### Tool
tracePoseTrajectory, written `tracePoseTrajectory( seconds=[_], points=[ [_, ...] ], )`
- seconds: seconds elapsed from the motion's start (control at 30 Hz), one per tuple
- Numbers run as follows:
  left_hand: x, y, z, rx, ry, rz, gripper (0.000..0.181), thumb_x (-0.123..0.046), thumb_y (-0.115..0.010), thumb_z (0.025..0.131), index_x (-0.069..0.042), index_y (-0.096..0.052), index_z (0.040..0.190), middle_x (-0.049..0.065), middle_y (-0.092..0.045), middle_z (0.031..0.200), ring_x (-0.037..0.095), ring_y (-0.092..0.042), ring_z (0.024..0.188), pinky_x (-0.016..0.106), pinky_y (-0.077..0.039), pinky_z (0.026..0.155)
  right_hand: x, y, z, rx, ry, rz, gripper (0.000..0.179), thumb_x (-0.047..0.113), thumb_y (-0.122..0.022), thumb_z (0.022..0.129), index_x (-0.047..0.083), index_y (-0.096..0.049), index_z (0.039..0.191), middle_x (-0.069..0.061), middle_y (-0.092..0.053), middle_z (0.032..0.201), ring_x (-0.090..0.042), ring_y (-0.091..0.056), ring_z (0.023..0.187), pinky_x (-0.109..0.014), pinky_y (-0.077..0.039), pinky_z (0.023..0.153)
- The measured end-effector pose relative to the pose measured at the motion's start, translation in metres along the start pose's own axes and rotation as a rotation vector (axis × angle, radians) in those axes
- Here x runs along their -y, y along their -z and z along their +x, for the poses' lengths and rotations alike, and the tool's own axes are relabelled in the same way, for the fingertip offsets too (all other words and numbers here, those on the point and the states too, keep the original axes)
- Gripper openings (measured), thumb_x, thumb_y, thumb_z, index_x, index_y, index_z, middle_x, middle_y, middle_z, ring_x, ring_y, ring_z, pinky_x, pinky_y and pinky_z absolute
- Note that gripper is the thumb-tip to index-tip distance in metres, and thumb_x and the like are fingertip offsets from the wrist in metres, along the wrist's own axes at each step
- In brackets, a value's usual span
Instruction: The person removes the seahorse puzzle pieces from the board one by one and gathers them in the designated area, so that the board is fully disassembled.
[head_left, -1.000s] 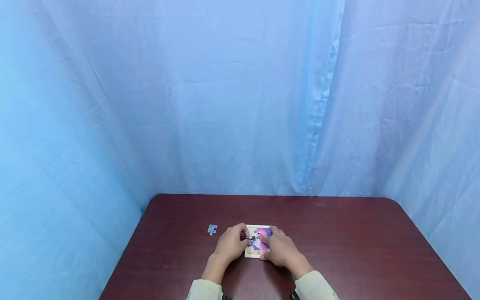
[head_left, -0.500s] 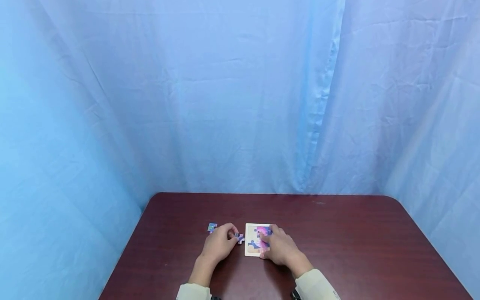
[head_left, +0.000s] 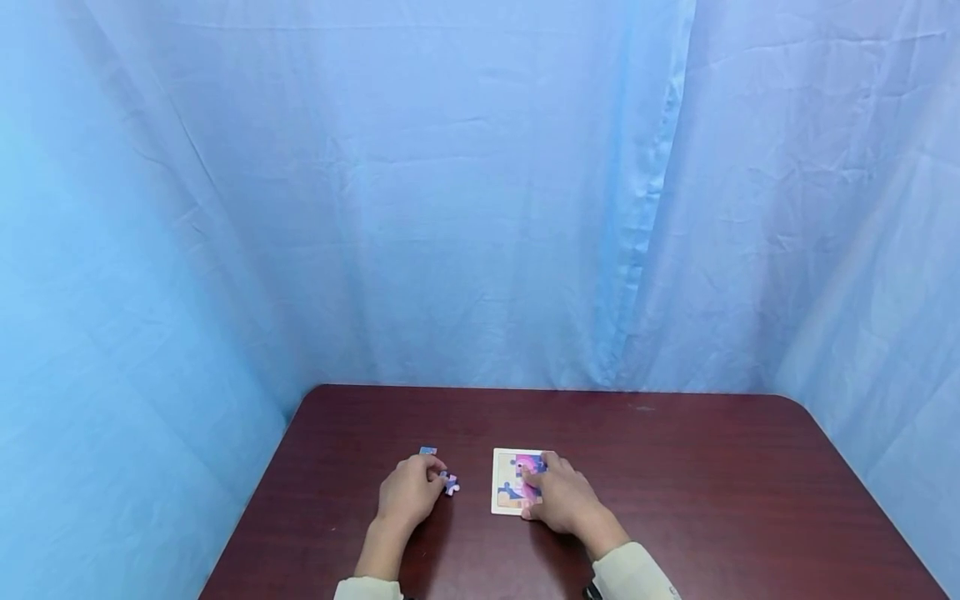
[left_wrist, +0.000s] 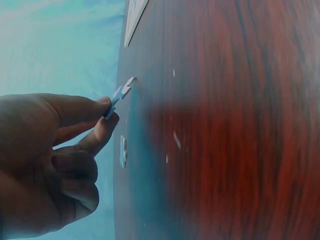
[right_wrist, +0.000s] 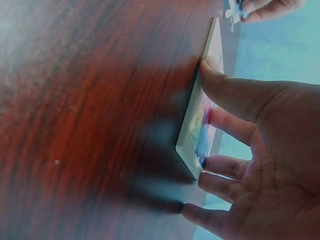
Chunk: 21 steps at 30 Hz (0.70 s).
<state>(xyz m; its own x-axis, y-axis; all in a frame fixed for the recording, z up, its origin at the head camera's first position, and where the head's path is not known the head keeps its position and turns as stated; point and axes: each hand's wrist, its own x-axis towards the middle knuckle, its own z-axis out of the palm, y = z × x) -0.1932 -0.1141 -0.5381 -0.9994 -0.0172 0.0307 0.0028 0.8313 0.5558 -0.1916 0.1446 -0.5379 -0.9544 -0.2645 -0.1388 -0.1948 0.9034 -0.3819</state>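
Note:
Between thumb and fingertips, my left hand (head_left: 407, 493) pinches a jigsaw piece (left_wrist: 121, 93) with purple and pink print. It holds the piece tilted, left of the small puzzle tray (head_left: 493, 492). A pale wooden rim borders this tray; pink and blue pieces fill its right side and lower part, while bare wood shows at upper left. My right hand (head_left: 568, 497) lies over the tray's right side with fingers spread. Its thumb (right_wrist: 215, 82) rests at the near rim, and a forefinger touches the printed pieces. That palm hides part of the picture.
Another blue jigsaw piece (head_left: 428, 451) lies on the table just beyond my left hand, partly covered by it. The dark red-brown table (head_left: 712, 492) extends to both sides. Light blue curtains (head_left: 465, 208) hang behind and at the sides.
My left hand has drawn the pinched jigsaw piece from over the tray's left side out to the left, exposing bare wood. My right hand has stayed on the tray.

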Motion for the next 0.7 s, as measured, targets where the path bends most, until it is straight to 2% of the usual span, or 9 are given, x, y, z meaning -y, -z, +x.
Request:
tracePoseTrajectory(
  seconds=[0.13,0.3,0.47,0.7],
  points=[
    [0.008,0.003,0.001,-0.029,0.036,0.057,0.01,-0.017,-0.078,0.091,-0.016,-0.081,0.1,-0.007,-0.073,0.08,0.01,-0.063,0.069,0.037,-0.05,0.06,0.0,0.0,-0.001,0.01,-0.008,0.002,0.06,0.033,-0.087,0.086,0.012,-0.07,0.139,-0.026,-0.047,0.156,-0.042,-0.051,0.139,-0.063,-0.044,0.113],
    [0.017,0.008,0.001,-0.065,0.109,0.104,0.014,-0.017,-0.078,0.091,-0.015,-0.083,0.104,0.003,-0.081,0.097,0.025,-0.076,0.083,0.049,-0.057,0.068,0.001,0.001,-0.002,0.004,0.001,0.002,0.059,0.032,-0.088,0.085,0.012,-0.071,0.138,-0.026,-0.048,0.155,-0.043,-0.051,0.138,-0.063,-0.045,0.112],
    [0.02,0.01,0.003,-0.075,0.162,0.107,0.014,-0.016,-0.075,0.093,-0.013,-0.083,0.105,0.009,-0.082,0.102,0.033,-0.077,0.09,0.054,-0.058,0.072,0.001,0.001,-0.002,0.017,-0.009,0.001,0.06,0.032,-0.087,0.086,0.013,-0.07,0.139,-0.025,-0.047,0.157,-0.042,-0.05,0.139,-0.063,-0.044,0.113],
    [0.02,0.01,0.009,-0.072,0.174,0.108,0.015,-0.015,-0.073,0.094,-0.012,-0.082,0.105,0.01,-0.082,0.104,0.033,-0.077,0.092,0.056,-0.059,0.073,0.001,0.0,-0.001,0.018,-0.011,0.004,0.059,0.031,-0.087,0.086,0.013,-0.069,0.14,-0.024,-0.047,0.157,-0.042,-0.05,0.139,-0.065,-0.043,0.114]
  ],
)
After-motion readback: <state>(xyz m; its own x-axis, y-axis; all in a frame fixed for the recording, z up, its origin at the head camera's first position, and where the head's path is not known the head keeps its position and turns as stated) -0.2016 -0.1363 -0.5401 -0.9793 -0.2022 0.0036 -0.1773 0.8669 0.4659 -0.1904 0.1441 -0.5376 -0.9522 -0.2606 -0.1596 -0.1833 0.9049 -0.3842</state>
